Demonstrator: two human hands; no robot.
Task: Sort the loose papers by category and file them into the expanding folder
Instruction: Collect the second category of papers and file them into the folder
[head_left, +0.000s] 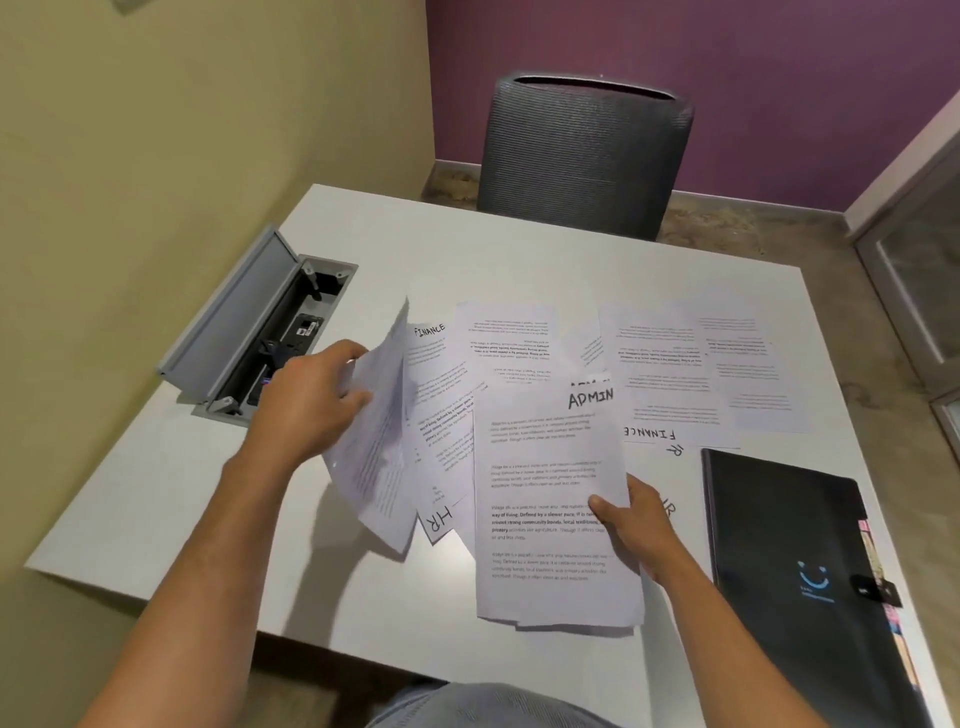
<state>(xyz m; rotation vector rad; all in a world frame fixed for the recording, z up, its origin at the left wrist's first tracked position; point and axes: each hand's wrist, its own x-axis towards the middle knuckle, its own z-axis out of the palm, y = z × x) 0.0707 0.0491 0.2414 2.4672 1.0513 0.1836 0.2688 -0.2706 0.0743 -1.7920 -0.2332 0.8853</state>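
ADMIN sheet (550, 499) betw. R fingers (602, 506), prob.

A white table (208, 493) carries scattered loose papers (670, 374) and a black expanding folder (779, 519).

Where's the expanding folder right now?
In the head view, the black expanding folder lies closed on the white table's right near corner, just right of the right hand holding the ADMIN sheet.
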